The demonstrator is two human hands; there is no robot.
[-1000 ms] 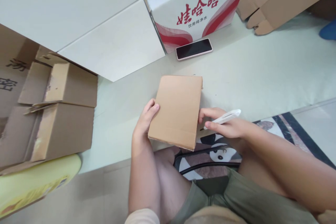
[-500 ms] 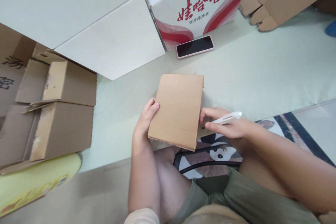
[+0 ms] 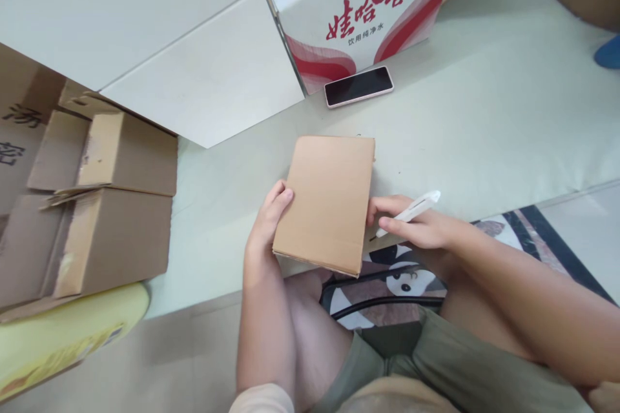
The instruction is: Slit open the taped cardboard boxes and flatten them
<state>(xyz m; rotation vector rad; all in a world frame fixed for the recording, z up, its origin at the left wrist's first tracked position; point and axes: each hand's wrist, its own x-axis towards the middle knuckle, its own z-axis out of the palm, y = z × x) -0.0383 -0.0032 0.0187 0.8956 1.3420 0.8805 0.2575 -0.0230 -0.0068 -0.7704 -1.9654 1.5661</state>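
Observation:
A small brown cardboard box (image 3: pixel 327 200) stands in front of my knees, its plain top face toward me. My left hand (image 3: pixel 267 222) grips its left side, thumb on the top edge and fingers curled behind. My right hand (image 3: pixel 417 227) is at the box's right side, fingers closed round a white pen-shaped tool (image 3: pixel 409 212). The tool's tip points at the box's lower right edge. My right thumb touches that edge.
A white and red printed carton (image 3: pixel 358 6) stands behind, with a phone (image 3: pixel 359 86) lying screen-up before it. Brown cardboard boxes (image 3: pixel 97 206) are stacked at the left over a yellow package (image 3: pixel 62 335). A white panel (image 3: pixel 145 39) lies at the back left. A panda-patterned mat (image 3: pixel 402 277) lies under my legs.
The brown carton at the back right has gone out of view. My right hand tilted the white tool a little, its far end rising. The box and my left hand stayed put.

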